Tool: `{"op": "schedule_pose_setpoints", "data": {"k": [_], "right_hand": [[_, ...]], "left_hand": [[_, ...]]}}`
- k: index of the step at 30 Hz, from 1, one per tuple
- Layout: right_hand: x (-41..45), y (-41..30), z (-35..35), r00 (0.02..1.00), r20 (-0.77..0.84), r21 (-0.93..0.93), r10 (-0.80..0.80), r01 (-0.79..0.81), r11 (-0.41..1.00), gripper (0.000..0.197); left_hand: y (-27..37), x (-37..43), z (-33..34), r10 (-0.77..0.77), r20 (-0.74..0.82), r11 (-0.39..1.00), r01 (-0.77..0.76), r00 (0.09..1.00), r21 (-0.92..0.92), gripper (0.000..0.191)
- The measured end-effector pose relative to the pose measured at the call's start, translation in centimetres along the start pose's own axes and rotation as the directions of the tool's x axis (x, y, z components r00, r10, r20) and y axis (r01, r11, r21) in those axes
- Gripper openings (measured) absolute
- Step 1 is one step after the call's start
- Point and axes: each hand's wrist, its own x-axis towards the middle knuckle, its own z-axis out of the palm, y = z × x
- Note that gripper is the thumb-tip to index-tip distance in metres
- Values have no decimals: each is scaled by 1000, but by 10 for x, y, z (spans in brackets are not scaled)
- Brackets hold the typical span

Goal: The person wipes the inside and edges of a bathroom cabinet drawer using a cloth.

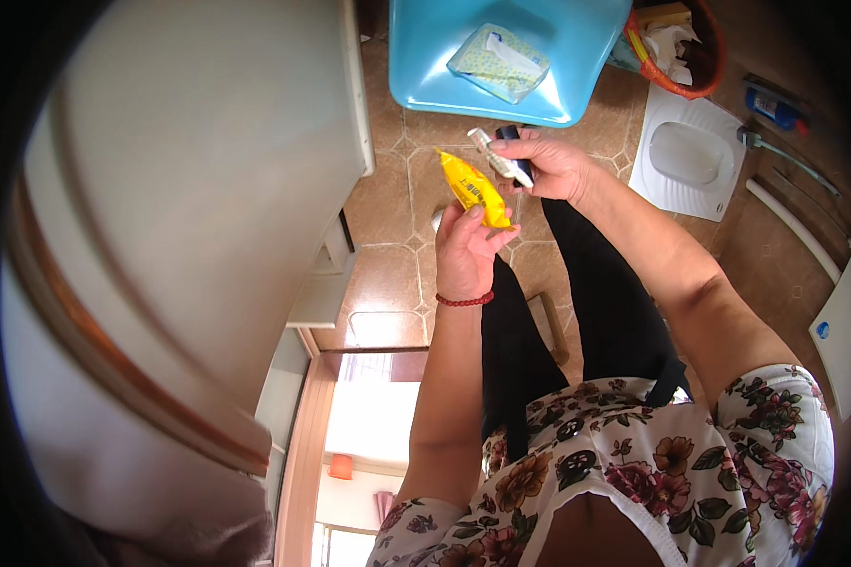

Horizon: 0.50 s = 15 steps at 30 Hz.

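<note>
My left hand (466,244), with a red bead bracelet at its wrist, holds a small yellow plastic packet (471,190) that bears dark writing. Just above and to the right, my right hand (549,164) grips a white tube-like item (495,157) together with a black object (523,172); what exactly these two are cannot be told. The two hands are close together but apart. Beyond them lies a patterned soft pack of tissues (502,62) on a light-blue plastic surface (425,88).
A white squat toilet pan (688,154) is set in the brown tiled floor (383,273) at right. Near it are an orange-rimmed waste bin (709,81) with paper inside and a blue bottle (773,108). A large pale cabinet-like surface (206,142) fills the left.
</note>
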Motion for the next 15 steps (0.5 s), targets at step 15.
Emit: {"op": "schedule_pose_setpoints", "data": {"k": [15], "right_hand": [[-9, 97, 138, 998, -53, -780, 21, -55, 624, 34]], "left_hand": [[29, -105, -44, 256, -449, 962, -269, 856, 36, 37]]}}
